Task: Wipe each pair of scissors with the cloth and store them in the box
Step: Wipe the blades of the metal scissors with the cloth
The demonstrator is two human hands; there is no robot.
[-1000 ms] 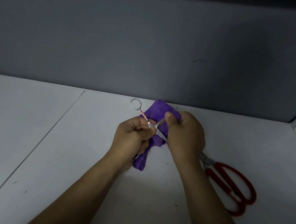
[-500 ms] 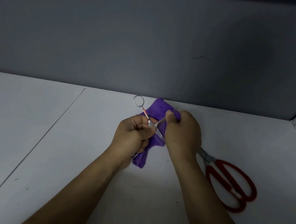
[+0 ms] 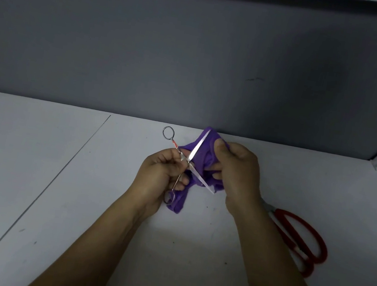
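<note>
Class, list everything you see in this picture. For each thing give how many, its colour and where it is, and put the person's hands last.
table: 1, white, across the lower half of the view
wall panel: 1, grey, behind the table
small silver scissors: 1, silver with a red mark on one shank, held at centre, blades open
purple cloth: 1, purple, bunched behind the open blades
red-handled scissors: 1, red handles, lying on the table at right, blades mostly hidden by a forearm
box: 0, none in view
left hand: 1, grips the small silver scissors near the pivot
right hand: 1, holds the purple cloth
</note>
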